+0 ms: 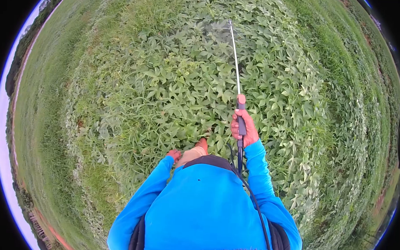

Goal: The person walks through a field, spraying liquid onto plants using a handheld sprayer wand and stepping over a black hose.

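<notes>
My right hand (pixel 245 127) is wrapped round the dark handle of a spray wand (pixel 235 60), whose thin metal tube points forward over the plants. At the wand's tip a faint mist shows against the leaves. A black hose (pixel 252 195) runs from below the handle along the right side of my body. Low at my left side, beside my leg (pixel 191 155), hangs my left hand (pixel 174 155); its fingers are small and partly hidden, and I cannot make out whether it holds anything.
Dense leafy plants (pixel 179 87) surround my legs and spread forward. Taller grass (pixel 137 19) grows among them at the left and right. One foot (pixel 203 144) shows among the leaves. Dark straps lie at both sides of my blue top.
</notes>
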A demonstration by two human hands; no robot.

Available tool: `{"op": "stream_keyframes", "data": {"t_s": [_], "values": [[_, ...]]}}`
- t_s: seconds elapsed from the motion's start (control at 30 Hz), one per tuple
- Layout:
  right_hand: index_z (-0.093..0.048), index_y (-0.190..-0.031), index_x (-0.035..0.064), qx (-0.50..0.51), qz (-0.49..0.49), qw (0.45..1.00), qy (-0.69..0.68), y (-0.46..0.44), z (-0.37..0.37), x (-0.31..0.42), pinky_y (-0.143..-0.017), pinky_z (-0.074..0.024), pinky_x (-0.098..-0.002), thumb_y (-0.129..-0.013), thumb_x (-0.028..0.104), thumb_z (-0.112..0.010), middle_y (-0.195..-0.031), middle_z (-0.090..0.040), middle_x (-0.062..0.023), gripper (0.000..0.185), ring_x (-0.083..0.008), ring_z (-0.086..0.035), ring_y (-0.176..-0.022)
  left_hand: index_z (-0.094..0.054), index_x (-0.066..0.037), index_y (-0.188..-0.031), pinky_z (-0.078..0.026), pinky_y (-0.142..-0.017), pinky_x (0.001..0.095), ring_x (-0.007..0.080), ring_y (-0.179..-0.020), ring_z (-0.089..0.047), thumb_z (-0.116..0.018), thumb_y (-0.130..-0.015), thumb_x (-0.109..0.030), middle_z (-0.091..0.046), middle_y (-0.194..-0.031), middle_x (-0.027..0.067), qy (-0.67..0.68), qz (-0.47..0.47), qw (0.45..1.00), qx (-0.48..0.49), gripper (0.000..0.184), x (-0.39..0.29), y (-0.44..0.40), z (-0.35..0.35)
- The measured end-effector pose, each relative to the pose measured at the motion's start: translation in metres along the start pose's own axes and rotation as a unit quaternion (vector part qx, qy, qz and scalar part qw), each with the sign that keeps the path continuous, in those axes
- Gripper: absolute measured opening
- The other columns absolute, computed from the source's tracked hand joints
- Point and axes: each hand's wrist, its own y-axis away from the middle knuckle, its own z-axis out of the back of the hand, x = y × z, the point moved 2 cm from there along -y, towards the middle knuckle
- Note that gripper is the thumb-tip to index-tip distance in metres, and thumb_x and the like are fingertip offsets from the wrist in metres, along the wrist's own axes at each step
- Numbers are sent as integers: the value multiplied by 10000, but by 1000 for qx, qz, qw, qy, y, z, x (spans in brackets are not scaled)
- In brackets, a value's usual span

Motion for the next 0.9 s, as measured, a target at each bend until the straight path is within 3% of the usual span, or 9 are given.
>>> {"op": "stream_keyframes", "data": {"t_s": [0.37, 0.47, 0.53, 0.57, 0.63, 0.67, 0.77, 0.83, 0.9], "values": [[-448, -786, 129, -109, 115, 987, -26, -4, 44, 44, -293, -291, -205, -835, 362, -620, -564, -402, 19, 294, -62, -349, -362, -621, -64, -844, -411, -426, 320, 161, -464, -507, -554, -840, -393, -586, -645, 57, -56, -75, 996, -6, 336, -34, -42, 3], [-431, -792, 141, -156, 150, 976, -13, -19, 46, 54, -295, -270, -215, -832, 362, -628, -568, -413, 9, 299, -70, -352, -358, -637, -48, -913, -475, -555, 365, 237, -602, -595, -532, -833, -415, -643, -761, 117, -111, -143, 983, -36, 390, -47, -62, 11], [-433, -797, 140, -175, 157, 972, -2, -34, 42, 64, -302, -277, -214, -834, 362, -627, -568, -416, 6, 297, -76, -361, -363, -640, -32, -960, -481, -751, 395, 325, -830, -620, -507, -819, -439, -658, -924, 175, -201, -168, 964, -53, 450, -48, -88, 18], [-454, -788, 131, -175, 163, 971, 15, -40, 38, 69, -308, -294, -192, -846, 367, -608, -562, -400, 29, 288, -62, -355, -375, -640, -32, -960, -481, -751, 395, 325, -830, -620, -507, -819, -439, -658, -924, 175, -192, -164, 966, -60, 450, -48, -99, 20], [-449, -783, 133, -159, 131, 979, 2, -58, 31, 80, -302, -292, -202, -842, 368, -608, -559, -403, 17, 289, -71, -359, -369, -637, -24, -986, -424, -891, 405, 389, -1004, -559, -484, -807, -459, -629, -1045, 206, -221, -137, 965, -43, 494, -59, -115, 24], [-439, -791, 136, -150, 105, 983, 4, -67, 25, 87, -298, -291, -211, -837, 365, -610, -562, -404, 7, 289, -79, -358, -365, -637, -24, -986, -424, -891, 405, 389, -1004, -559, -484, -807, -459, -629, -1045, 206, -208, -132, 968, -53, 494, -66, -120, 25], [-450, -785, 127, -101, 40, 994, 3, -99, 2, 103, -289, -299, -210, -839, 363, -599, -562, -391, 10, 284, -80, -365, -379, -634, -40, -918, -486, -710, 405, 319, -798, -619, -528, -832, -387, -643, -846, 174, -181, -205, 954, -122, 373, -111, -121, 31], [-456, -789, 113, -54, -29, 998, -7, -119, -23, 113, -285, -302, -213, -850, 361, -575, -563, -379, 11, 282, -84, -368, -388, -623, -71, -890, -466, -514, 353, 216, -574, -583, -515, -847, -368, -615, -726, 95, -28, -57, 998, 2, 319, -143, -121, 39], [-464, -800, 106, -4, -88, 996, 1, -140, -47, 116, -289, -306, -215, -857, 355, -560, -572, -384, 10, 273, -83, -359, -389, -610, -86, -884, -422, -457, 319, 167, -512, -531, -513, -849, -353, -593, -696, 58, 17, -46, 999, 4, 286, -169, -129, 45]]}}
